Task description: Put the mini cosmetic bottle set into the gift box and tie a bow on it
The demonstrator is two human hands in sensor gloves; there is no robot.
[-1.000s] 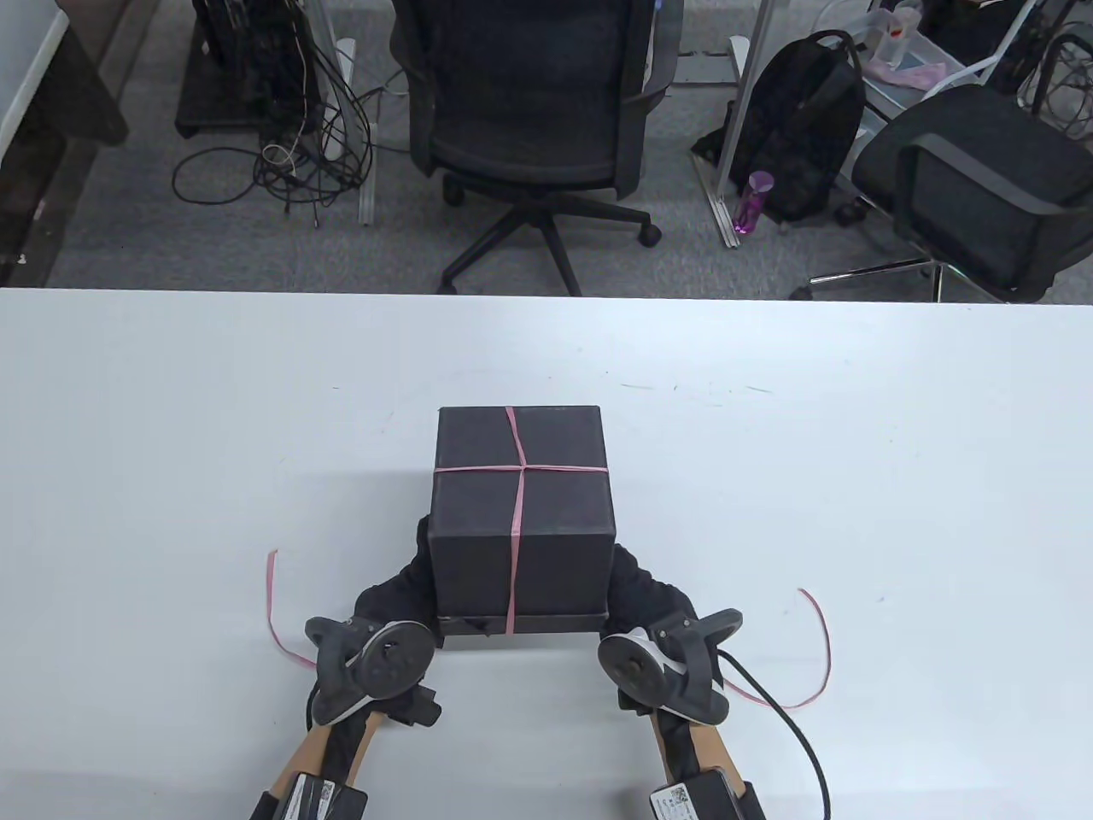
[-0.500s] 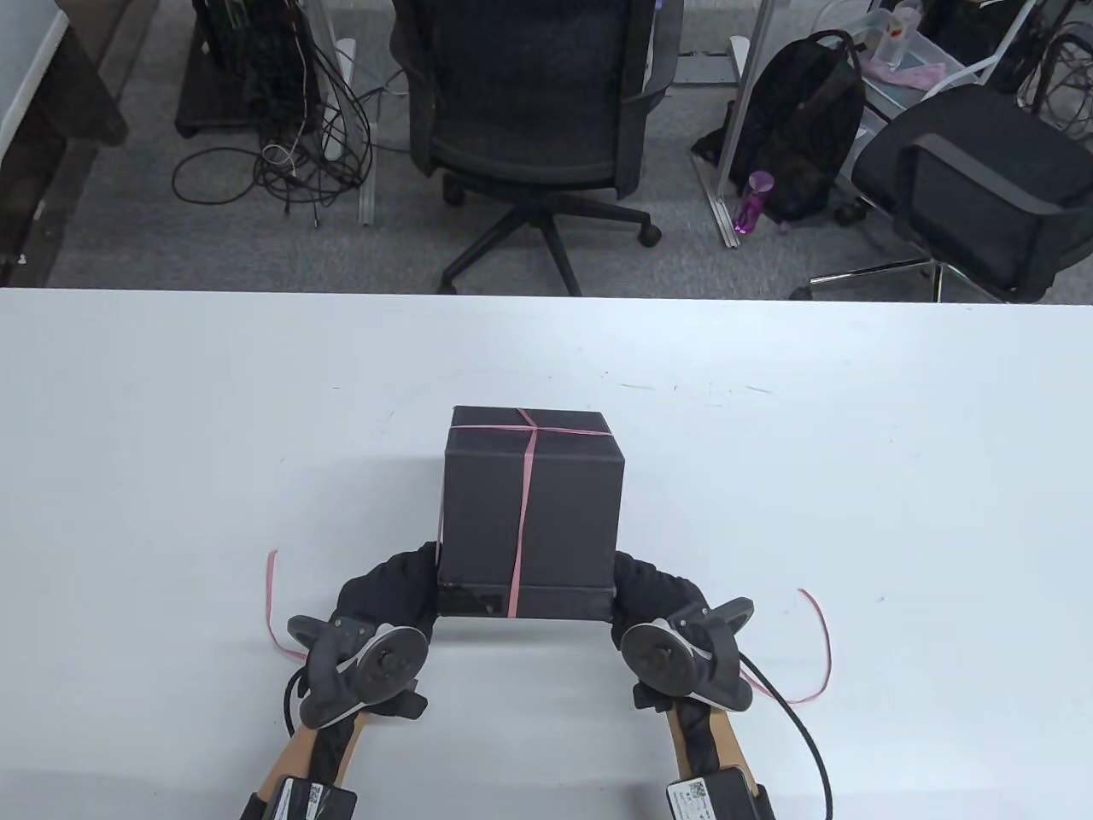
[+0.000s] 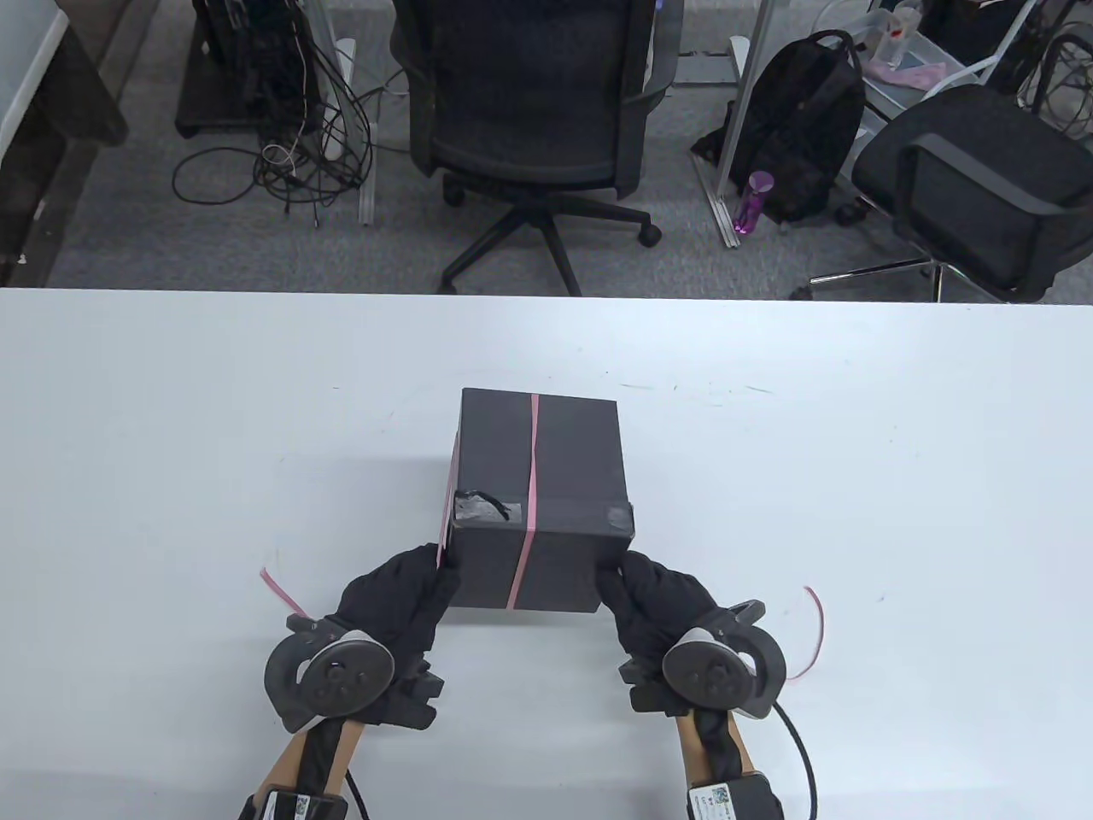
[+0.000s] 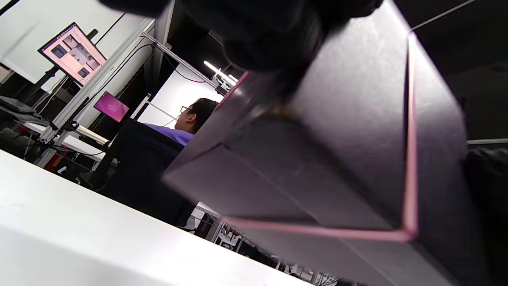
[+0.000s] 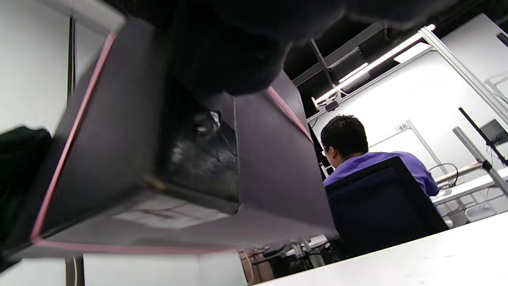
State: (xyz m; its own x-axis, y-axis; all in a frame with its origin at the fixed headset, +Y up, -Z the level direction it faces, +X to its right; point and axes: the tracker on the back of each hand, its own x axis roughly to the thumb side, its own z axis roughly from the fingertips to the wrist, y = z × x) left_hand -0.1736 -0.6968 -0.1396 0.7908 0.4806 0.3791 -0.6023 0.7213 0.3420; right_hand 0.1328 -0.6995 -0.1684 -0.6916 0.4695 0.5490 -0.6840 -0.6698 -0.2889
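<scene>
The black gift box (image 3: 540, 478) is tipped away from me, its taped underside rim facing up, and in both wrist views it hangs above the white table. A thin pink ribbon (image 3: 531, 478) runs lengthwise over it. My left hand (image 3: 427, 582) grips its near left corner, pressing the ribbon against the side. My right hand (image 3: 616, 582) grips the near right corner. The ribbon's loose ends trail on the table at left (image 3: 277, 589) and right (image 3: 815, 619). The box (image 4: 349, 159) with its ribbon (image 4: 410, 139) fills the left wrist view, and the box (image 5: 131, 159) fills the right wrist view. No bottles show.
The white table (image 3: 854, 478) stretches wide on both sides. Beyond its far edge stand an office chair (image 3: 529, 111), a second chair (image 3: 982, 179) and a black backpack (image 3: 811, 128). A seated person (image 5: 357, 155) shows in the background of the wrist views.
Both hands have rolled the box away from me: the face with the ribbon cross has turned out of sight and the taped rim has come up. The hands shifted to the near corners.
</scene>
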